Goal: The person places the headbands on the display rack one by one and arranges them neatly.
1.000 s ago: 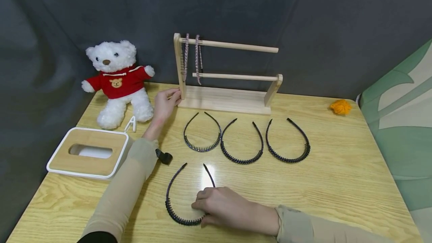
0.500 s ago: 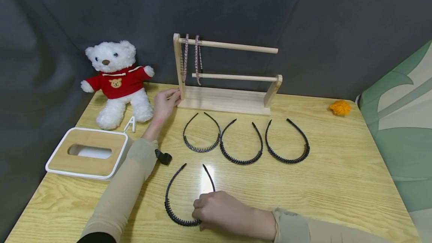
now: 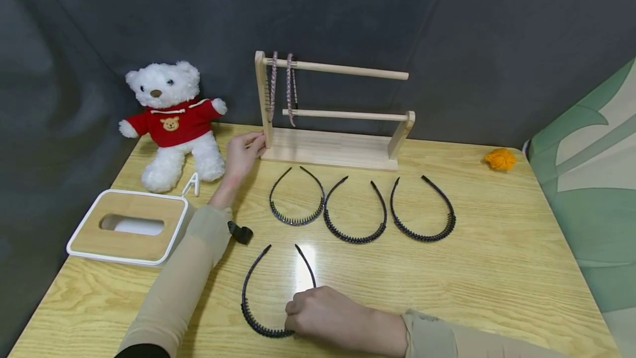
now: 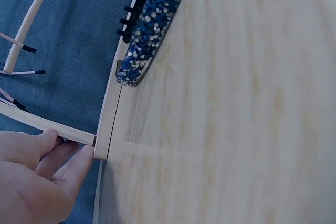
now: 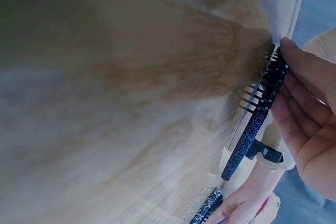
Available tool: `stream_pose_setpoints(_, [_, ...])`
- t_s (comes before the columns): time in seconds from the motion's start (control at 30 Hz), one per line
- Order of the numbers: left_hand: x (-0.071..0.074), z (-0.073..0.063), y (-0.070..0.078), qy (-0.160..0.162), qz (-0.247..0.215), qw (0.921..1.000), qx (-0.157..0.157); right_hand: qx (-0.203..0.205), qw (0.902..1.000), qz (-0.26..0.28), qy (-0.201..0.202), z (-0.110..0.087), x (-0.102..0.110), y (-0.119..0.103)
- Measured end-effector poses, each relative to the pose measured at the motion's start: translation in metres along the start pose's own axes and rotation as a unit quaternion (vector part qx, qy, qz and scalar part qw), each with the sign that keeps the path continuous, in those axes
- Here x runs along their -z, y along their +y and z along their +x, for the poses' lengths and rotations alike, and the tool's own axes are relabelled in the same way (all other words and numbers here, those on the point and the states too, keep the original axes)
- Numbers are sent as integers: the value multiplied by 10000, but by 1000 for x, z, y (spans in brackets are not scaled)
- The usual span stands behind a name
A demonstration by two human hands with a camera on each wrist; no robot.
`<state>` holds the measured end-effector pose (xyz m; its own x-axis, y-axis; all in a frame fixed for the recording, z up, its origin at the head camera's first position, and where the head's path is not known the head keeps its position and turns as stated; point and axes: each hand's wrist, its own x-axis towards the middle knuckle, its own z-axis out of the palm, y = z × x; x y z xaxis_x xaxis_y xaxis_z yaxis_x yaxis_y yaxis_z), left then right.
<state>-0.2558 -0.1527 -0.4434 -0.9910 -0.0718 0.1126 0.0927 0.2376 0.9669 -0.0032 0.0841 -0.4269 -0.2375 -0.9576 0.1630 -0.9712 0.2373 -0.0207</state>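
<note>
My left hand (image 3: 243,153) pinches the lower left post of a wooden headband rack (image 3: 328,148), its thumb and fingers on either side in the left wrist view. Two pinkish braided headbands (image 3: 290,87) hang over the rack's rods near that post. At the front of the table, my right hand (image 3: 330,314) grips the toothed right part of a dark headband (image 3: 248,314); the right wrist view shows thumb and fingers about it. Three more dark toothed headbands lie in a row before the rack: a left one (image 3: 296,220), a middle one (image 3: 355,238) and a right one (image 3: 432,235).
A white teddy bear (image 3: 171,123) in a red top sits at the back left. Before it stands a tissue box (image 3: 129,247) with a wooden lid, beside a small white letter A (image 3: 192,184). An orange yarn ball (image 3: 501,159) lies at the back right.
The right hand has moved slightly towards the front edge, and the gripped headband has shifted a little that way with it. The left hand has stayed at the rack post.
</note>
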Motion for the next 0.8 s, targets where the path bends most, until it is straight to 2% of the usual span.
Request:
stream_pose_setpoints(0.53, [0, -1, -1, -16, -7, 10000, 44, -112, 9998, -20, -158, -3, 6, -4])
stream_pose_setpoints(0.8, [0, -1, 0, -4, 19, 10000, 8, -59, 9998, 41, 174, -5, 18, -4])
